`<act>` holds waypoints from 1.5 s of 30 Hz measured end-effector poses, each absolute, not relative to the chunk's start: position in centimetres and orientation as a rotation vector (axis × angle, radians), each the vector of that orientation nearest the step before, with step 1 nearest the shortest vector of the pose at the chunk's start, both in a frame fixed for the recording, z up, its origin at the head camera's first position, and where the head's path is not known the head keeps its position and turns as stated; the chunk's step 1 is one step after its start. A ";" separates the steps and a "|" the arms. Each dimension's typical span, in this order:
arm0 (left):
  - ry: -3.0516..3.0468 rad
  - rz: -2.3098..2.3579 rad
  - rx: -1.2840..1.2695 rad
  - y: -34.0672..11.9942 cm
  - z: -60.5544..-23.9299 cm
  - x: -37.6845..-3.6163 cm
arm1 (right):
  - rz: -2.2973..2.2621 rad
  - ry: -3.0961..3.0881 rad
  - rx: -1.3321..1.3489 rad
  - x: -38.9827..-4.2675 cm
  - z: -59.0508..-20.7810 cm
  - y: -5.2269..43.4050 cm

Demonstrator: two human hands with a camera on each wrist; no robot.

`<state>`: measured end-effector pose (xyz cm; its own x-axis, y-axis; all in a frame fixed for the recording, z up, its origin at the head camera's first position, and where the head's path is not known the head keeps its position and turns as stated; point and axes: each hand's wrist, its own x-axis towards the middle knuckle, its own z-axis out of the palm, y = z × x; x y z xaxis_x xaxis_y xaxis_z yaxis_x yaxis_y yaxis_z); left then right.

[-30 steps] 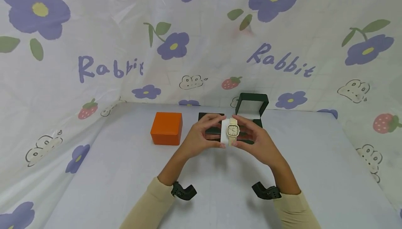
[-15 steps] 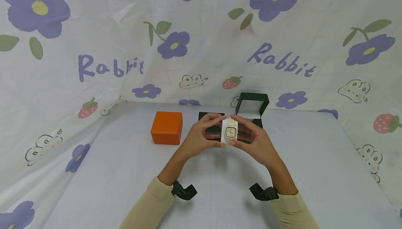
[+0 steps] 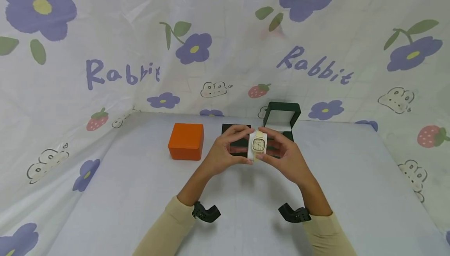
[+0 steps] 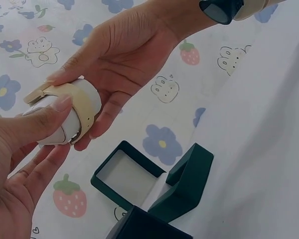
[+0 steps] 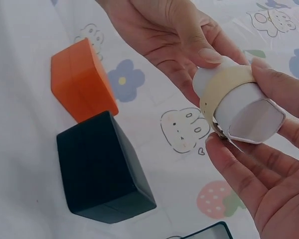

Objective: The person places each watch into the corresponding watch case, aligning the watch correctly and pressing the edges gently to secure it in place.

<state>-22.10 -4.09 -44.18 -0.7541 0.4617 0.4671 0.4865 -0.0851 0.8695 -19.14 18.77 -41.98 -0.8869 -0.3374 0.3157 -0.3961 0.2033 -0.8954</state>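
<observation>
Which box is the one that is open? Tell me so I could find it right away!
Look at the pale table in front of the flowery sheet. Three boxes sit near its far edge: an orange box on the left, a black box in the middle, and the green box on the right. Only the green box has its lid standing up, showing a white lining.

A cream square-faced watch (image 3: 259,144), strapped round a white cushion (image 3: 251,149), is held upright above the table.
</observation>
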 end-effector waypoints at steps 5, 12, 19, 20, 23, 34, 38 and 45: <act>-2.102 -2.028 -1.105 -4.1 -44.2 -22.2 | 1.787 -2.409 0.726 -19.2 -42.0 18.8; -2.101 -2.028 -1.110 -4.1 -44.2 -22.2 | 1.763 -2.422 0.718 -19.0 -41.9 18.9; -2.102 -2.023 -1.109 -4.0 -44.3 -22.2 | 1.759 -2.428 0.717 -19.0 -41.8 19.0; -2.102 -2.025 -1.108 -4.0 -44.3 -22.2 | 1.756 -2.434 0.713 -19.0 -41.8 19.0; -2.108 -2.027 -1.101 -4.0 -44.2 -22.2 | 1.721 -2.477 0.706 -19.0 -41.8 19.3; -2.133 -2.071 -1.078 -4.1 -44.4 -22.4 | 1.638 -2.543 0.769 -19.0 -41.6 20.2; -2.133 -2.105 -1.093 -3.9 -44.4 -22.3 | 1.607 -2.543 0.791 -19.1 -41.8 19.9; -2.148 -2.117 -1.068 -3.9 -44.5 -22.2 | 1.630 -2.478 0.820 -19.2 -41.8 19.6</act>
<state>-22.24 -3.87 -44.45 -0.7758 0.4856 0.4029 0.4098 -0.0977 0.9069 -19.18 19.58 -41.82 -0.8561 -0.3950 0.3334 -0.4626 0.2976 -0.8352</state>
